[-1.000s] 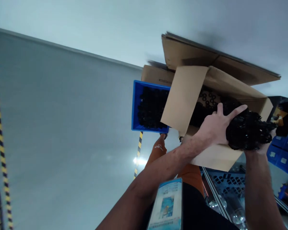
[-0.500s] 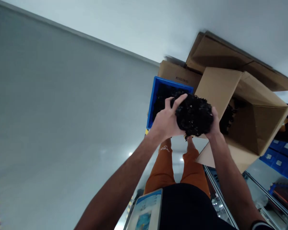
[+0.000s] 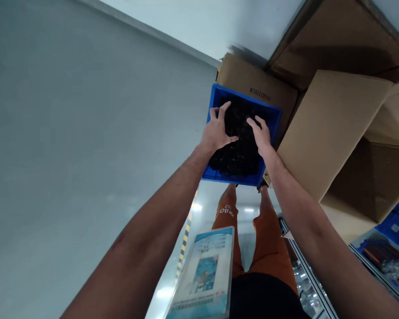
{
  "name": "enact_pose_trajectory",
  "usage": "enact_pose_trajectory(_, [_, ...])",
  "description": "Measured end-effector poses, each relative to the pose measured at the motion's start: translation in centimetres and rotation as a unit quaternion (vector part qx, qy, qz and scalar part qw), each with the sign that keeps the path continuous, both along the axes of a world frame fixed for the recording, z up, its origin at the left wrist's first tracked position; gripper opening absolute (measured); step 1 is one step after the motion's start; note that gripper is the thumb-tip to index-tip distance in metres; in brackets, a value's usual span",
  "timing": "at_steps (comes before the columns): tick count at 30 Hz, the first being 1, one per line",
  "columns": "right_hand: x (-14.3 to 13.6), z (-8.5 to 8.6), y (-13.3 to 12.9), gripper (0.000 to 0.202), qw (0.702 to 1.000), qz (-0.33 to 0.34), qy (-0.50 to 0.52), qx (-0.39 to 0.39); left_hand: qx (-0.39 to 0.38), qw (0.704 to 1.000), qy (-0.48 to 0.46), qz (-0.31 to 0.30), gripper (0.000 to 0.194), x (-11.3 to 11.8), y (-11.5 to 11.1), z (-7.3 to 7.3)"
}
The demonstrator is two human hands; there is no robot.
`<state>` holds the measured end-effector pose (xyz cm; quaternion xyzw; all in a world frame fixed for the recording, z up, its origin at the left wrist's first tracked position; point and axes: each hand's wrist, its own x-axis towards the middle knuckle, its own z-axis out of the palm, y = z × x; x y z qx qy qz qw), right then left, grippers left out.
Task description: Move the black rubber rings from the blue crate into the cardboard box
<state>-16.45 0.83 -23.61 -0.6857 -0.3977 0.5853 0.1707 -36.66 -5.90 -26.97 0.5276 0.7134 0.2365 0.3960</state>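
Observation:
A blue plastic bin (image 3: 242, 179) holds a heap of small black parts (image 3: 236, 159), too dark and tangled to tell their kind. Over the left side of the heap, my left hand (image 3: 216, 130) is open, with fingers and thumb spread and touching the parts. My right hand (image 3: 261, 134) reaches in from the right side, fingers apart, also against the heap. Between the two hands lie more of the black parts, loose in the bin. Neither hand is wrapped round a clump.
To the right, a large open cardboard box (image 3: 332, 128) lies tilted beside the bin. Another carton (image 3: 256, 82) stands behind it, near the wall. A badge card (image 3: 202, 274) hangs in front of my body. A metal-framed cart (image 3: 306, 270) and blue bins (image 3: 395, 226) are at lower right.
My hands have moved from above the bin's right edge down into it. The clump of black parts they held between them is let go among the others. The view has shifted closer.

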Motion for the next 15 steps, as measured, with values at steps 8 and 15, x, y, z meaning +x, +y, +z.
enact_pose_trajectory(8, [-0.4, 9.8, -1.8, 0.061, 0.998, 0.004, 0.046, 0.032, -0.023, 0.995, 0.092, -0.021, 0.083, 1.3, 3.8, 1.5])
enact_pose_trajectory(15, [20.3, 23.6, -4.1, 0.042, 0.968, -0.063, -0.016, 0.242, 0.042, 0.990, 0.126, 0.039, 0.074, 4.6, 2.9, 11.5])
